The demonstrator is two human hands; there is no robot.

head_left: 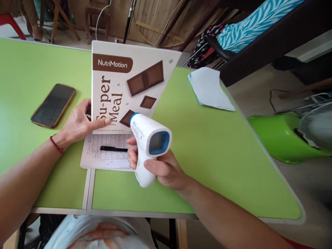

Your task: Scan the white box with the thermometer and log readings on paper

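Observation:
My left hand (pixel 81 121) grips the lower left edge of a white NutriMotion box (pixel 109 100) printed with brown chocolate pieces, thumb across its front. The box is held up over the table with its printed face toward me. In my right hand (pixel 163 167) is a white and blue infrared thermometer (pixel 146 145), fingers wrapped round its handle. Its nose points at the lower part of the box, and its small screen looks dark. Beneath the box lies a sheet of handwritten paper (pixel 103 164) with a black pen (pixel 112 149) on it, partly hidden by my right hand.
The green folding table (pixel 220 166) has a metal seam near its middle. A smartphone (pixel 53 105) lies at the left, and folded white paper (pixel 210 88) at the right. Beyond the right edge is a bright green plastic object (pixel 280 138). Part of a person's legs (pixel 32 17) shows at the far left.

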